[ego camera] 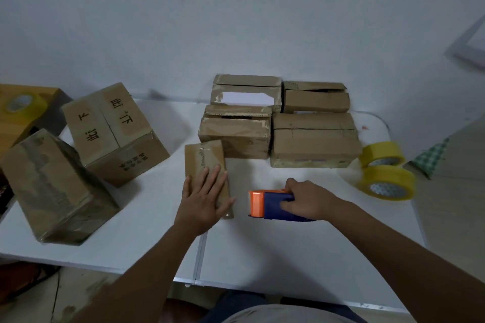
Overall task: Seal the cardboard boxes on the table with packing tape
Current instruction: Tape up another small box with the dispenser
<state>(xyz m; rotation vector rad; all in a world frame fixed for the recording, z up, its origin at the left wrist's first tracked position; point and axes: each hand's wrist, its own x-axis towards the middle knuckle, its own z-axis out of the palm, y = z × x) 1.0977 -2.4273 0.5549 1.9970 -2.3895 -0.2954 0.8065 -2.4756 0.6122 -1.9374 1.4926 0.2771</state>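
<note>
Two bare hands are at work over a white folding table [288, 257]. Left hand [203, 200] lies flat, fingers straight and spread, pressing on the top of a small narrow brown cardboard box [206, 162] near the table's middle. Right hand [305, 202] is curled around a blue and orange handheld tape dispenser [273, 204], which sits just beside that box, apart from it. Four brown cardboard boxes [275, 123] with unsealed flaps are grouped at the far edge. Further left, a large printed cardboard box [110, 128] and a tape-wrapped cardboard box [55, 186] stand tilted. Two yellow rolls of packing tape [385, 173] rest at the right edge; a third yellow roll [22, 105] sits on a carton at far left.
</note>
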